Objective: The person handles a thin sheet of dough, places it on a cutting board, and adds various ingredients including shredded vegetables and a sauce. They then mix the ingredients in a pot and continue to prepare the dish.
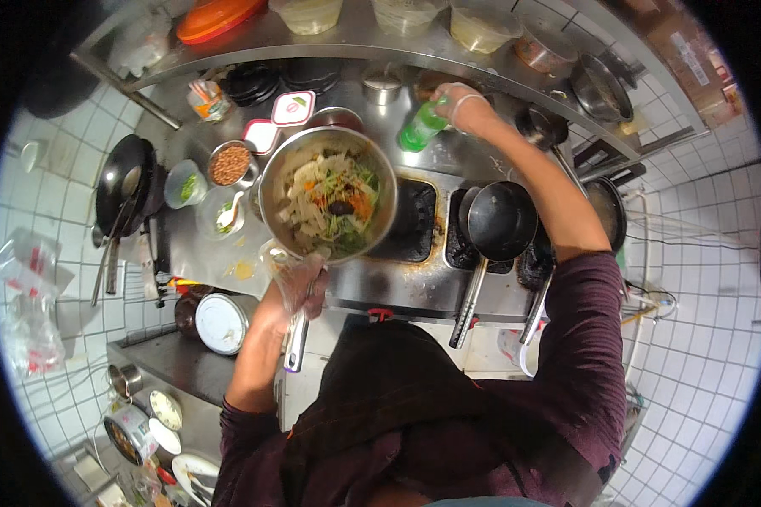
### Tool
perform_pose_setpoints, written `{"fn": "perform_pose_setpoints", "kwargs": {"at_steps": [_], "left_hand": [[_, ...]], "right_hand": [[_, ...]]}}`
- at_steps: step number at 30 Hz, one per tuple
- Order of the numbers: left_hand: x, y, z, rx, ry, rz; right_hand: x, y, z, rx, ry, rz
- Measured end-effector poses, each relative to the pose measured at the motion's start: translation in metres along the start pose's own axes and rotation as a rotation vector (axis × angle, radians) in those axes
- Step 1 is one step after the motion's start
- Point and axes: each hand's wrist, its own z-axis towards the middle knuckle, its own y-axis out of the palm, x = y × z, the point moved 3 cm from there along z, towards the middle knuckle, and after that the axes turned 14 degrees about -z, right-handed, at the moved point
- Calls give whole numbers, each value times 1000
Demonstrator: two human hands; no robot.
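My left hand (301, 288), in a clear plastic glove, grips the metal handle of a deep steel pan (264, 190). Inside the pan lie pale strips or slices, shredded orange and green vegetables (345, 203) and a dark patch of seasoning or sauce. At the back of the steel counter, my gloved right hand (466, 106) is closed around the upper part of a green bottle (418, 130). The bottle leans, its wide end towards the pan; whether it touches the counter cannot be told. Its top is hidden by my fingers.
Left of the pan stand a bowl of peanuts (230, 163), a tub of chopped greens (184, 185) and a bowl with a white spoon (228, 215). A black frying pan (503, 222) sits on the stove at right, handle towards me. A steel shelf (355, 54) overhangs the counter.
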Motion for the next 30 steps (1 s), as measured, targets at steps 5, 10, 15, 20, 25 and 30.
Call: {"fn": "perform_pose_setpoints", "kwargs": {"at_steps": [5,10,15,20,25,30], "left_hand": [[40,20,54,-115,-80,103],[57,47,107,-242,-77,175],[57,74,159,-189,-57,226],[62,97,187,-178,-66,249],[65,104,199,-180,-72,204],[64,102,215,-218,-55,214]], "right_hand": [[43,-49,-64,14,97,-22],[128,-27,-104,-46,332,-177],[216,34,-114,-52,375,-338],[266,46,-105,-189,510,-387],[256,38,-80,-328,515,-481],[237,48,-53,86,275,-66]]}}
